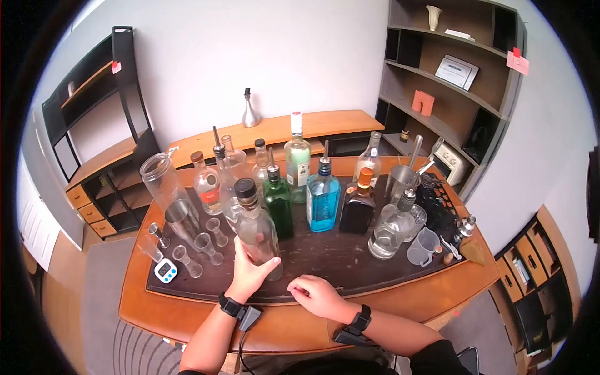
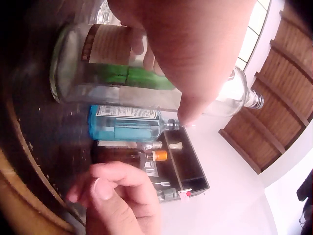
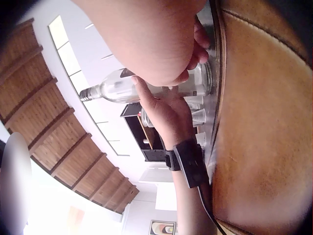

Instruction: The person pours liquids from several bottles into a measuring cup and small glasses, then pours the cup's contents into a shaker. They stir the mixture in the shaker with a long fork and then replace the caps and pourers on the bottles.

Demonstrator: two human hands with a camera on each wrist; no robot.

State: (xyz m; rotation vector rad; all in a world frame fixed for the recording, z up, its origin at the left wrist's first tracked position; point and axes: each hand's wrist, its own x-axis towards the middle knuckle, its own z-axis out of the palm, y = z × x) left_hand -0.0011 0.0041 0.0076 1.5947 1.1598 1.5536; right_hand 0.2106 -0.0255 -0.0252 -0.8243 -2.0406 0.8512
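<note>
My left hand (image 1: 249,273) grips the lower body of a clear glass bottle (image 1: 258,226) with a dark top, which stands upright near the table's front edge. The left wrist view shows the thumb of the left hand (image 2: 195,54) along this bottle (image 2: 73,73) and part of its label. My right hand (image 1: 320,298) is just to the right, low over the front edge, its fingers loosely curled with nothing visible in them. Behind the held bottle are a green bottle (image 1: 279,209) with a pourer and a blue bottle (image 1: 323,203).
A dark bottle with an orange cap (image 1: 357,209) and a clear pourer bottle (image 1: 390,231) stand to the right, near a plastic measuring jug (image 1: 424,247). Several small glasses (image 1: 209,249), a shaker tin (image 1: 182,220) and a white timer (image 1: 165,270) occupy the left side.
</note>
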